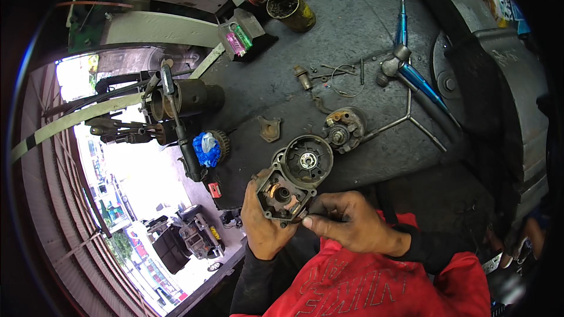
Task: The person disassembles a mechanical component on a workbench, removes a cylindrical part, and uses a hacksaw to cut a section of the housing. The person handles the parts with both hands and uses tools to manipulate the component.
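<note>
A grey metal starter motor housing [306, 181] is held up in front of my chest, off the bench. It has a round chamber with a bearing in its middle and a squarish chamber with copper contacts. My left hand [264, 226] is closed round the squarish end from the left and below. At the lower right edge of the housing, my right hand [349, 223] pinches a small metal part between thumb and fingers; the fingers hide most of it. Just beyond the housing lies a round motor part [343, 132] with a shaft. A flat metal bracket [269, 129] rests to its left.
A dark bench top [252, 97] stretches away ahead. On it are a hammer [395, 66], a three-armed wrench [408, 116], small bolts and wire [346, 76], a yellow tin [291, 12] and a blue-wrapped gear [208, 149]. A vehicle chassis [197, 235] stands below left.
</note>
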Demonstrator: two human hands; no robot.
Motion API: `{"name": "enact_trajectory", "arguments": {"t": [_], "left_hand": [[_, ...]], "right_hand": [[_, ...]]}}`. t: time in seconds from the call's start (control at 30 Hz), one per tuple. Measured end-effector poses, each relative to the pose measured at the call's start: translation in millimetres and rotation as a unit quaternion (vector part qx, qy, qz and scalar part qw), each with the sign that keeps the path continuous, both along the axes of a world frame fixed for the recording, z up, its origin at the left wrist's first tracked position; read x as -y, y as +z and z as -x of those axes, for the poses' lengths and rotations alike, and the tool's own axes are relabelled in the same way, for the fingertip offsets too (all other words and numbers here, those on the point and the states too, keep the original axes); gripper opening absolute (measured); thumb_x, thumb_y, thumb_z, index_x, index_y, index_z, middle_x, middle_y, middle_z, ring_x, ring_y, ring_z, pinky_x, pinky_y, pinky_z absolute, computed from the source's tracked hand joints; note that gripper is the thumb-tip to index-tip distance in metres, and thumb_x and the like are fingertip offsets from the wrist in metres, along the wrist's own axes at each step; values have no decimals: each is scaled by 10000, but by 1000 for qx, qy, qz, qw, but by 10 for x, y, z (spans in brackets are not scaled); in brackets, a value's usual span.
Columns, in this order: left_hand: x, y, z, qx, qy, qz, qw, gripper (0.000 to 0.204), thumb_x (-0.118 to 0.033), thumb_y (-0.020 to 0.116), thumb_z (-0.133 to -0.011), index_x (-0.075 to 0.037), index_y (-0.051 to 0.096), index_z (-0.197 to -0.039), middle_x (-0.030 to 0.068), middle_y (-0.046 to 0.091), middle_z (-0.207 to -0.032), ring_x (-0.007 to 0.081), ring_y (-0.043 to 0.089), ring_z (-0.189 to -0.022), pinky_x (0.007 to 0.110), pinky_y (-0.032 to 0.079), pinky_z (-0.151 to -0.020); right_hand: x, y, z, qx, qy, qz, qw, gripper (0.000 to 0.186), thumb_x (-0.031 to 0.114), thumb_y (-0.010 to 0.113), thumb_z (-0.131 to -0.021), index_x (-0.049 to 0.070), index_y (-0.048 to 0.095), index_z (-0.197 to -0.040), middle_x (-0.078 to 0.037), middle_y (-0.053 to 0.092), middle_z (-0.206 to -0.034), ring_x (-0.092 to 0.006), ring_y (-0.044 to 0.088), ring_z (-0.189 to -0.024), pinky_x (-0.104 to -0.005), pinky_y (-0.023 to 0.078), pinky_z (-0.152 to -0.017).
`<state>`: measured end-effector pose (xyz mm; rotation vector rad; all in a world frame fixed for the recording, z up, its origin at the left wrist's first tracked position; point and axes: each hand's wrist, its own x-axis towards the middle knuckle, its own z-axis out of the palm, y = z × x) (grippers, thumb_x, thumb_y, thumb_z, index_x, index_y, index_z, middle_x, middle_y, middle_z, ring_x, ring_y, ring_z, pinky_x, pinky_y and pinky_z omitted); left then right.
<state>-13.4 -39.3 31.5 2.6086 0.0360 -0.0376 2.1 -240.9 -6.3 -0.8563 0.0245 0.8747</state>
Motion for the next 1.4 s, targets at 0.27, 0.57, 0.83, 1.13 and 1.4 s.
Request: {"name": "enact_trajectory", "arguments": {"t": [0.27, 0.57, 0.83, 1.13, 1.4], "left_hand": [[-4, 9, -36, -1, -16, 7, 1000, 631, -200, 848, -770, 32, 593, -1297, 211, 649, -1178, 410, 677, -1044, 445, 539, -911], [-28, -16, -17, 8, -29, -1, 1000, 720, -216, 883, -737, 17, 570, -1343, 201, 646, -1226, 401, 677, -1106, 438, 540, -941], [-32, -33, 7, 16, -12, 3, 1000, 690, -224, 880, -754, 15, 580, -1327, 196, 650, -1216, 389, 675, -1092, 432, 539, -938], [9, -112, 73, 44, -7, 5, 999, 734, -242, 876, -709, 32, 577, -1320, 196, 644, -1195, 358, 682, -1035, 416, 542, -916], [94, -158, 130, 115, -34, -11, 993, 694, -238, 877, -733, 25, 573, -1298, 205, 643, -1238, 410, 614, -1147, 506, 501, -981]], "right_hand": [[-23, -9, -7, 20, 11, 27, 999, 183, 191, 735, -998, 8, 725, -991, 37, 625, -802, -39, 533, -746, -247, 446, -652], [-48, -22, 27, 3, -16, -2, 1000, 158, 174, 723, -995, 19, 723, -965, 48, 621, -799, -37, 524, -728, -249, 445, -642], [-48, -50, 53, 29, -27, 18, 999, 121, 155, 727, -997, 35, 724, -979, 62, 603, -774, -22, 524, -695, -237, 439, -609], [96, -97, 56, 64, -7, 38, 997, 124, 144, 736, -988, 28, 734, -1029, 55, 626, -800, -16, 533, -702, -227, 444, -620], [227, -152, 55, 73, 36, 48, 995, 145, 155, 742, -989, 22, 752, -1043, 15, 675, -823, -49, 580, -715, -243, 470, -652]]}}
